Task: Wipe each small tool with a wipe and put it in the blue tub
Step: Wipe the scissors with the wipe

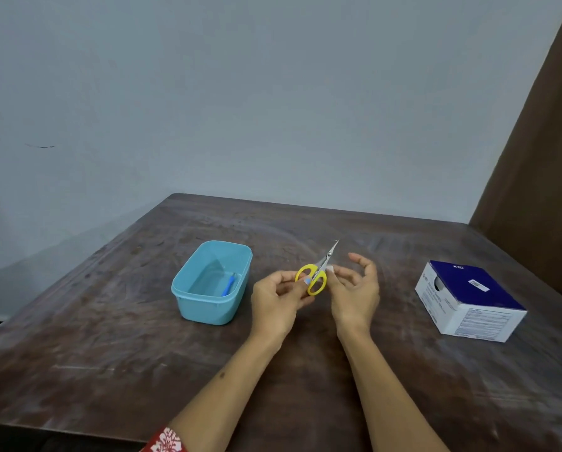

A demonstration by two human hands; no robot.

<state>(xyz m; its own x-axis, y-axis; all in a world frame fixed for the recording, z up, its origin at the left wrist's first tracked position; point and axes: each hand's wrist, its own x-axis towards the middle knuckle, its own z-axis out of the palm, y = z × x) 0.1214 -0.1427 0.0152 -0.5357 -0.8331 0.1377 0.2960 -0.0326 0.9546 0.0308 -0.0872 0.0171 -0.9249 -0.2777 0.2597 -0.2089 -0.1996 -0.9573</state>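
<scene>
Two hands meet over the table: your left hand pinches the yellow scissors by a handle loop, blades pointing away, while your right hand presses a small white wipe — barely visible — against them. The blue tub, left, holds one blue tool; a box sits right.

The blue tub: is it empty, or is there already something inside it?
Not empty. The blue tub has no lid on, and one small blue-handled tool lies on its floor, near the right wall. Nothing else shows inside.
</scene>
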